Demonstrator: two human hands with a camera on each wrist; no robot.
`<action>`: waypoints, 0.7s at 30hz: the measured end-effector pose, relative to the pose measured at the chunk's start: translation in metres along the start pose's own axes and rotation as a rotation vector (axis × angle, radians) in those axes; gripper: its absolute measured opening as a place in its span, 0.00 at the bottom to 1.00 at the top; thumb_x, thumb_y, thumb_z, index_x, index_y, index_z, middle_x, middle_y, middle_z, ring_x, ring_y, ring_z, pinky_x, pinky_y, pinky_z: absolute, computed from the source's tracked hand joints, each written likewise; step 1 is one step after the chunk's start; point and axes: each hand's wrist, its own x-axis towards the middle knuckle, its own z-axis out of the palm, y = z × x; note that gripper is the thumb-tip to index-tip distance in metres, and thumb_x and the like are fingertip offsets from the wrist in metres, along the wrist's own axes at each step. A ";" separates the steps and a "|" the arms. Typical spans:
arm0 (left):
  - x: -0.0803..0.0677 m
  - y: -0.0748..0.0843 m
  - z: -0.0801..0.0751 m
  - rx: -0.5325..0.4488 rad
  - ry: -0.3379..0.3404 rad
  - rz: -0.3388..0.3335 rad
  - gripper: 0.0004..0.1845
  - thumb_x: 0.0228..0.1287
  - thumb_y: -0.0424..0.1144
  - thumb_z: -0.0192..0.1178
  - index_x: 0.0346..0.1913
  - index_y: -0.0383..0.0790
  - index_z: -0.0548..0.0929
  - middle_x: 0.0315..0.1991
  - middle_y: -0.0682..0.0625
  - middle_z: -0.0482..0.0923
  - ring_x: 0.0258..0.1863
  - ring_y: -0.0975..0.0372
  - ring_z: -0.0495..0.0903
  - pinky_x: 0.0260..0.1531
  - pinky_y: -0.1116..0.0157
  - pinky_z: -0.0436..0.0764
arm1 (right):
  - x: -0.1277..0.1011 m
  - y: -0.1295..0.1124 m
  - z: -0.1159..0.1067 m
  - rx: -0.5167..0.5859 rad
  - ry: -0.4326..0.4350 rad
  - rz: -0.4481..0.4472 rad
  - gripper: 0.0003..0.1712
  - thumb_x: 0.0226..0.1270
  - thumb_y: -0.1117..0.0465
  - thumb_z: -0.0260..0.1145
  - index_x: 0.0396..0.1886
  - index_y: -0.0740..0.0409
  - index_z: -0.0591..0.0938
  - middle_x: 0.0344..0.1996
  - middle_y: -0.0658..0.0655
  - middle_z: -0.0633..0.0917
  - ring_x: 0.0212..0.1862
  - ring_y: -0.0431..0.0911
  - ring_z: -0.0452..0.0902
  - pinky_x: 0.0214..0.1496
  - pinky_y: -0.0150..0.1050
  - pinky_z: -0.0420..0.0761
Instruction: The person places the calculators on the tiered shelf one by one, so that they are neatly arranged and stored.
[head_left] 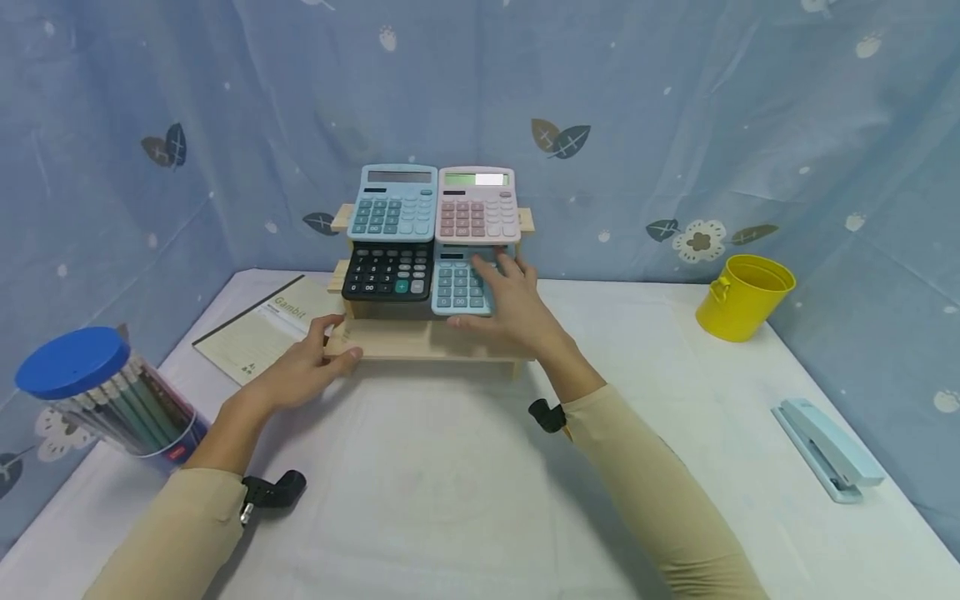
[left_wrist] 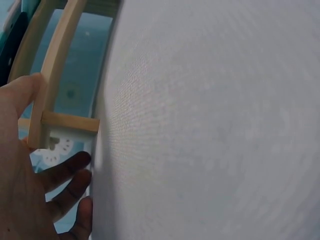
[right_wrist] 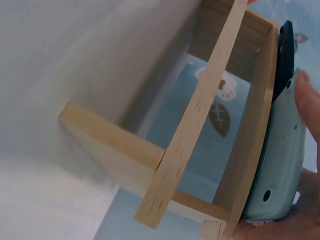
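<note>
A tiered wooden rack [head_left: 420, 339] stands on the table with calculators on its upper tiers. My left hand [head_left: 311, 367] grips the left end of its front shelf, thumb on the front edge [left_wrist: 52, 65]. The right hand [head_left: 517, 304] holds a light blue calculator [head_left: 453, 287] at the lower right, its thumb along the near edge and its fingers over the keys and right side. Beside that calculator lies a black calculator [head_left: 387, 275]. A second light blue calculator [head_left: 393, 204] and a pink calculator [head_left: 477, 204] fill the row above.
A notebook [head_left: 262, 325] lies left of the rack. Further left stands a clear jar of pencils [head_left: 127, 408] with a blue lid. On the right are a yellow bucket [head_left: 738, 300] and a light blue stapler [head_left: 828, 454]. Patterned blue cloth [head_left: 420, 83] hangs behind.
</note>
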 end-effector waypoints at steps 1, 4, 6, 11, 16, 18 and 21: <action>0.001 0.001 0.000 0.000 0.003 0.004 0.49 0.75 0.68 0.46 0.82 0.41 0.39 0.73 0.20 0.59 0.69 0.31 0.67 0.64 0.35 0.70 | 0.001 0.001 0.000 0.013 0.012 0.004 0.61 0.54 0.33 0.78 0.82 0.50 0.61 0.83 0.63 0.49 0.80 0.66 0.42 0.76 0.62 0.61; 0.002 0.003 -0.001 0.000 0.004 0.013 0.49 0.76 0.67 0.47 0.82 0.41 0.39 0.73 0.20 0.60 0.69 0.31 0.68 0.65 0.35 0.70 | 0.002 0.004 0.002 0.047 0.047 0.019 0.60 0.53 0.33 0.78 0.80 0.50 0.64 0.82 0.62 0.50 0.80 0.64 0.42 0.77 0.62 0.60; 0.001 0.004 0.000 0.002 -0.002 0.013 0.49 0.76 0.67 0.47 0.82 0.40 0.39 0.72 0.20 0.60 0.69 0.31 0.68 0.65 0.35 0.70 | 0.003 0.005 0.004 0.059 0.059 0.023 0.59 0.52 0.33 0.79 0.79 0.50 0.65 0.82 0.61 0.51 0.80 0.63 0.42 0.78 0.62 0.59; -0.001 0.004 0.002 0.002 -0.007 0.006 0.49 0.76 0.67 0.46 0.82 0.39 0.39 0.73 0.20 0.58 0.69 0.30 0.67 0.64 0.35 0.70 | 0.006 0.007 0.007 0.046 0.062 0.009 0.58 0.53 0.34 0.79 0.78 0.53 0.66 0.81 0.61 0.52 0.80 0.65 0.43 0.78 0.62 0.58; -0.002 0.004 0.001 0.002 -0.002 0.002 0.49 0.76 0.67 0.46 0.82 0.40 0.39 0.73 0.20 0.57 0.69 0.30 0.68 0.64 0.35 0.70 | 0.010 0.008 0.008 0.024 0.058 -0.012 0.58 0.54 0.35 0.79 0.79 0.54 0.65 0.81 0.61 0.54 0.80 0.66 0.44 0.78 0.60 0.58; -0.002 0.004 0.000 0.004 0.000 0.005 0.49 0.76 0.67 0.46 0.82 0.40 0.39 0.73 0.20 0.58 0.69 0.30 0.68 0.64 0.35 0.70 | 0.011 0.008 0.009 0.021 0.059 -0.018 0.58 0.54 0.34 0.78 0.79 0.54 0.65 0.81 0.61 0.54 0.80 0.65 0.43 0.79 0.60 0.56; -0.002 0.004 -0.001 0.012 0.004 0.011 0.49 0.76 0.67 0.46 0.82 0.39 0.40 0.73 0.20 0.58 0.69 0.30 0.68 0.64 0.35 0.70 | 0.012 0.009 0.010 0.015 0.072 -0.040 0.58 0.55 0.34 0.78 0.78 0.55 0.66 0.81 0.61 0.55 0.81 0.65 0.41 0.80 0.59 0.53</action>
